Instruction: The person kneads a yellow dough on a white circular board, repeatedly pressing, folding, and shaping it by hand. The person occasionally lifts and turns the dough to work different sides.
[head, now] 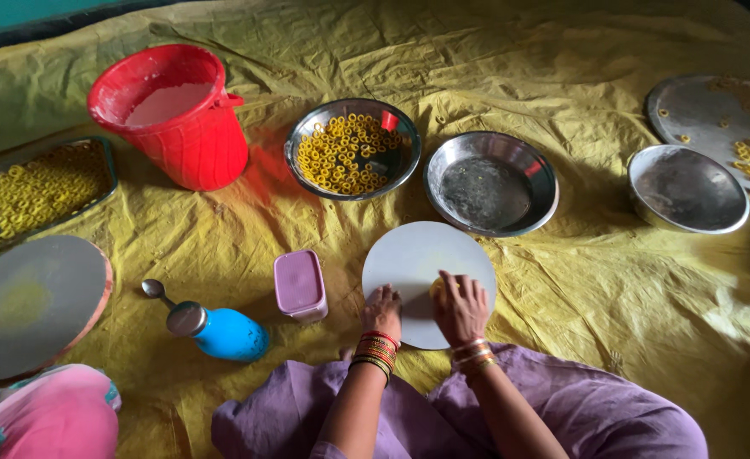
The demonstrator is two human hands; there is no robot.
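From the head view we see both hands on the near edge of a round white board (417, 255) on the yellow cloth (562, 289): our left hand (382, 311) lies flat on its left rim, holding nothing, while our right hand (460, 308) presses fingers-down on a small yellow dough piece (437, 288). Beyond the board stand a bowl of yellow rings (352, 149) and an empty bowl (490, 183), a red bucket (175, 115) far left, and a purple box (299, 285) and blue bottle (222, 331) near left.
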